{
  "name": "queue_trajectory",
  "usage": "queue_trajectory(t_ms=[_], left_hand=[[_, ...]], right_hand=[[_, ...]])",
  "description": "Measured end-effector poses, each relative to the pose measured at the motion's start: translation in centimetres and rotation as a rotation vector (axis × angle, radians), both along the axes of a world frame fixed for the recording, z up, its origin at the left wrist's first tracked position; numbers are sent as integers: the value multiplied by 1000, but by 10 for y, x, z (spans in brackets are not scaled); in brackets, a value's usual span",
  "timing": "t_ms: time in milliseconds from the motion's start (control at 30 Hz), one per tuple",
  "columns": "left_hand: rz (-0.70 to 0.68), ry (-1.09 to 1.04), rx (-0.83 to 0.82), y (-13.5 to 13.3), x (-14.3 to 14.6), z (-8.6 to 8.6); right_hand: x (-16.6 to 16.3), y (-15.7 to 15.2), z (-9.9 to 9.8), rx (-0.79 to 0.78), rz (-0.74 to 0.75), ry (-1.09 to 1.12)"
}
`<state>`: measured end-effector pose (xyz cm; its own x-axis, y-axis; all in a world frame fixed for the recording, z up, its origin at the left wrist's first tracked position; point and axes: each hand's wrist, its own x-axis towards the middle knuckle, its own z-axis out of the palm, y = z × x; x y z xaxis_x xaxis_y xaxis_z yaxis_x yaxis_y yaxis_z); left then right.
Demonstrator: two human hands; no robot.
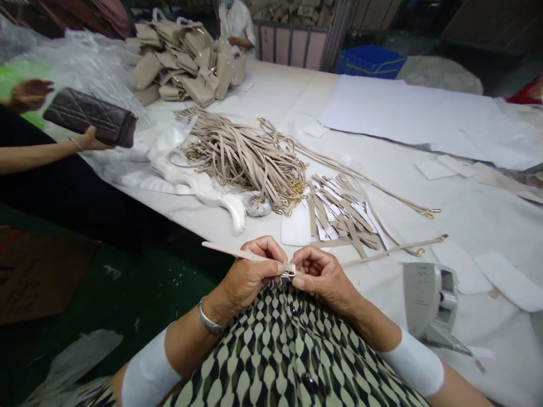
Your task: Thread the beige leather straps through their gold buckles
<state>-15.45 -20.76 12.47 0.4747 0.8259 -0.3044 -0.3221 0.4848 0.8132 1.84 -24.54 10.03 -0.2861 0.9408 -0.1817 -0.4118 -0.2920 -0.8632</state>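
Note:
My left hand (250, 271) grips a short beige leather strap (224, 249) that sticks out to the left, with a small metal buckle (288, 270) at its right end. My right hand (320, 274) pinches the buckle from the other side, fingers closed on it. Both hands are held close to my body at the table's near edge. Just beyond them lies a pile of short beige strap pieces (343, 212) on white cards. A larger heap of long beige straps (246, 158) with gold clasps lies further back.
A grey tool (428, 302) stands to my right on the white table (466, 215). At left, another person's hands hold a dark quilted wallet (91, 117). Beige bags (182, 62) are piled at the back, a third person behind them. White sheets (403, 113) and a blue crate (369, 61) lie far right.

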Motion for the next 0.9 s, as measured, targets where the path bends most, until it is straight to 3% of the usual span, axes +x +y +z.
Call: queue_trajectory(t_ms=[300, 400, 633, 900], left_hand=[[-74, -86, 43, 9, -12, 0], [-140, -67, 54, 17, -13, -1], [-249, -79, 64, 29, -19, -4], [-310, -44, 92, 38, -29, -11]], right_hand=[[-27, -4, 15, 224, -255, -382], [-30, -2, 18, 212, -293, -431], [-28, 4, 17, -58, -165, -101], [-36, 9, 8, -152, -185, 16]])
